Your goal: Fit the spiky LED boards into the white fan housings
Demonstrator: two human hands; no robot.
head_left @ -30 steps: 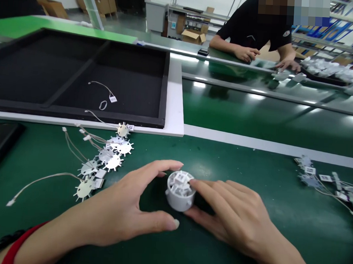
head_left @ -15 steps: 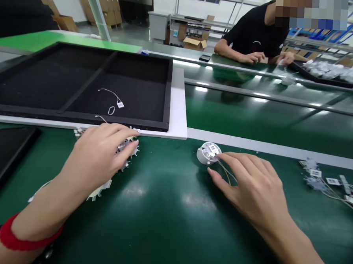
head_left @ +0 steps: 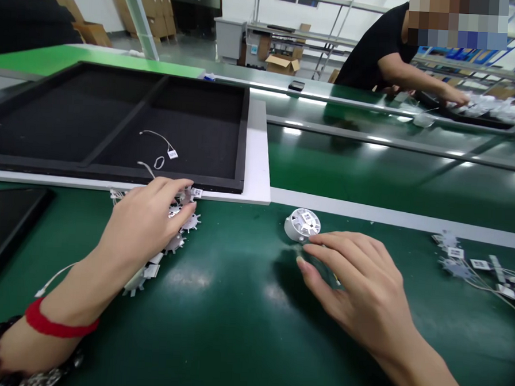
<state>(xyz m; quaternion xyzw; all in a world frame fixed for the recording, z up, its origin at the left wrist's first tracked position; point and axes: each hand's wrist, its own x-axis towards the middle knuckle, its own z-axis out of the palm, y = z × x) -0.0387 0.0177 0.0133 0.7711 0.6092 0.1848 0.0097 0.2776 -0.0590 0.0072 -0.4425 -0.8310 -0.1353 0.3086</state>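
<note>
My left hand [head_left: 153,210] reaches over a row of translucent star-shaped pieces [head_left: 190,221] with small white labelled tags. Its thumb and fingertips are apart, around one of the pieces near the white board's edge; part of the row is hidden under the palm. A white round cup-shaped part [head_left: 299,227] stands upright on the green table, with a spoked star piece and a square printed label in its top. Just beside its lower right rim is my right hand [head_left: 357,273], fingers spread from the thumb and nothing visibly held. A bit of wire shows under that palm.
A black divided tray [head_left: 201,115] on a white board holds a loose cable [head_left: 159,135]. More star pieces with wires [head_left: 456,267] lie at right, a black phone-like slab [head_left: 9,220] at left. Across the line a co-worker [head_left: 376,61] reaches into a tray of white parts [head_left: 499,108].
My right fingers have drawn back from the label toward the cup's lower rim. My left fingertips have pulled slightly back and left. The co-worker's arm has stretched toward the white parts.
</note>
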